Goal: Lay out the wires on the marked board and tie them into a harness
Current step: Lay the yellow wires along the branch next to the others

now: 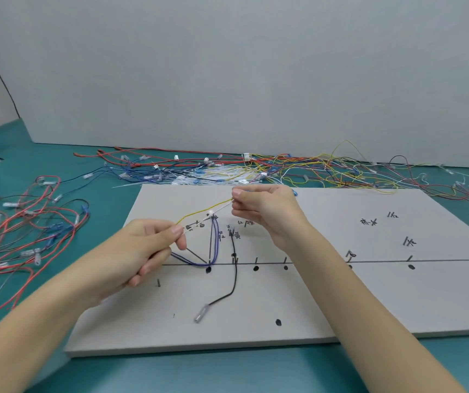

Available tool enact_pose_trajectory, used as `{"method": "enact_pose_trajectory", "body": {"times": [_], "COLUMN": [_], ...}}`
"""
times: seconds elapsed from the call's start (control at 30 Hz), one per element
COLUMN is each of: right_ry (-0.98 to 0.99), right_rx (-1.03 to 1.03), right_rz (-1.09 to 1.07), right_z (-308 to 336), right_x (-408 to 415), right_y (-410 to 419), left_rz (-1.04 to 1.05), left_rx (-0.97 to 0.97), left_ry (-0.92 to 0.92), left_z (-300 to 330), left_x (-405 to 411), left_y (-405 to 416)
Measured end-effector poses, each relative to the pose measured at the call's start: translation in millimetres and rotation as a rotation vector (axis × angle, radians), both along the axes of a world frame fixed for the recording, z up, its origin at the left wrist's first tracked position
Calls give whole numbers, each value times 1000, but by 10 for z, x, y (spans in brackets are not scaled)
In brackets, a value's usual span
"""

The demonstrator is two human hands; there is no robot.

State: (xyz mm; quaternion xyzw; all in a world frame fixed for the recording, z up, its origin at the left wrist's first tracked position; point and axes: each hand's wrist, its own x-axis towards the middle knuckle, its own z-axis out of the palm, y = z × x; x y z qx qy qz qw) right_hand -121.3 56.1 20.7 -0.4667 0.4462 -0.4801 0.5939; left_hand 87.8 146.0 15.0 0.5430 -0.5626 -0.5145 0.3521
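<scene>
Two hands [142,251] [267,214] on yellow wire [199,215]

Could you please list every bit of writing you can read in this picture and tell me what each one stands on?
"红": handwritten in black marker on the grey board, far right by a pin.
"红": handwritten near the blue wires, likely the same character.
"黄": handwritten beside the black wire, likely.
The other marker labels on the board are too blurred or hidden by the hands to read.
No print shows on the connectors.

Matt grey board [341,293], glossy plastic-coated wires [227,171], smooth teal tabletop [57,154].
</scene>
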Motion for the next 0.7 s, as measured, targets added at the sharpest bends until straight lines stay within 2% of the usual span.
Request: {"method": "enact_pose_trajectory", "body": {"times": [0.13, 0.3, 0.53, 0.7], "right_ry": [128, 405, 606, 626], "right_rx": [-50, -179, -279, -270], "right_rz": [3, 89, 90, 102], "right_z": [-22, -119, -209, -231], "right_x": [214, 461, 603, 599], "right_y": [-124, -206, -289, -324], "left_rz": [-115, -276, -184, -149], "left_rx": [57, 217, 258, 259], "left_ry": [-172, -83, -20, -25], "left_z": [-61, -78, -146, -162], "left_x": [-50, -61, -90, -107], "left_y": [16, 47, 20, 39]}}
